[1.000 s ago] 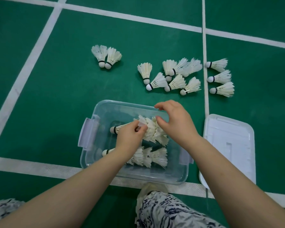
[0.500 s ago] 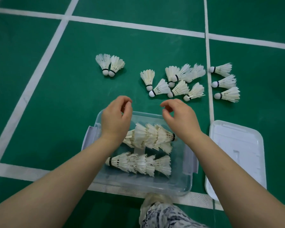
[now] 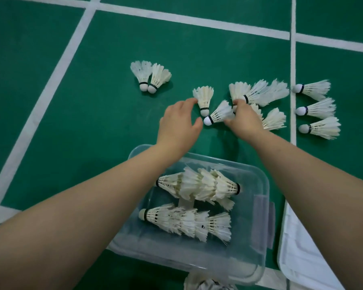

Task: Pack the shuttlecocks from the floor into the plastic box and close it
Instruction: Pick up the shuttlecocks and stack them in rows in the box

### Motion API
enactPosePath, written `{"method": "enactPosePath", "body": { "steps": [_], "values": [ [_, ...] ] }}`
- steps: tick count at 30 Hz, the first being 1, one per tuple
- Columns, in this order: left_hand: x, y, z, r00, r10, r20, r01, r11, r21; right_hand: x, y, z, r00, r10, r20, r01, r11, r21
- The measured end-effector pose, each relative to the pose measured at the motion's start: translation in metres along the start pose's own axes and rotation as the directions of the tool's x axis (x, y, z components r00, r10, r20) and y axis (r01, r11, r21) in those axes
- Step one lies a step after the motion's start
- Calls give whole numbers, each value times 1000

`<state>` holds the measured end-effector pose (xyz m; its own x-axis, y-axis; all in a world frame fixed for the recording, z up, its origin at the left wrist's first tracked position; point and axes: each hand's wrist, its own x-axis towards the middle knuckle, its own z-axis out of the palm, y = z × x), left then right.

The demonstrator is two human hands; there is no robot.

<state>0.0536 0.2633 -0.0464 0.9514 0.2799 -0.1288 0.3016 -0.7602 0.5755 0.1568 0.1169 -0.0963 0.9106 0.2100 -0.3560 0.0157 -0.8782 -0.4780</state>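
Note:
The clear plastic box stands open on the green floor with two nested rows of white shuttlecocks lying inside. Several loose shuttlecocks lie beyond it. My left hand is spread open just left of an upright-pointing shuttlecock, fingertips touching its feathers. My right hand rests on the feathers of a tilted shuttlecock with its fingers over the cluster behind; whether it grips one is unclear. The white lid lies right of the box.
Two shuttlecocks lie apart at the upper left. Three more sit in a column right of a white court line. Patterned fabric shows at the bottom edge.
Both hands have left the box and reached forward to the loose shuttlecocks on the floor. The view has tilted forward, so the box sits lower in the frame.

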Motion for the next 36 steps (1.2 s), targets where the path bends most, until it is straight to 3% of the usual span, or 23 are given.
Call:
{"method": "enactPosePath", "body": {
  "steps": [6, 12, 17, 22, 27, 33, 36],
  "values": [
    [3, -2, 2, 999, 2, 55, -4, 999, 36, 15, -9, 9, 987, 150, 56, -156, 978, 135],
    [4, -2, 2, 992, -34, 120, 28, 998, 48, 10, -8, 14, 992, 122, 15, -123, 988, 96],
    [-1, 0, -3, 995, -17, 100, 15, 1000, 21, -3, -15, 13, 994, 110, -15, -105, 977, 184],
    [-8, 0, -12, 994, 27, 103, -30, 999, 33, -30, -40, -2, 994, -19, -109, 51, 952, 302],
    [-17, 8, -34, 989, 143, 41, -142, 990, -6, -70, -77, -39, 954, -261, -146, 288, 935, 208],
    [-42, 12, -84, 917, 397, -26, -394, 915, 86, -122, -104, -65, 848, -529, 15, 529, 847, -48],
    [-56, 9, -101, 918, 395, 29, -396, 911, 112, -135, -107, -67, 806, -576, 137, 592, 785, -184]
  ]
}}
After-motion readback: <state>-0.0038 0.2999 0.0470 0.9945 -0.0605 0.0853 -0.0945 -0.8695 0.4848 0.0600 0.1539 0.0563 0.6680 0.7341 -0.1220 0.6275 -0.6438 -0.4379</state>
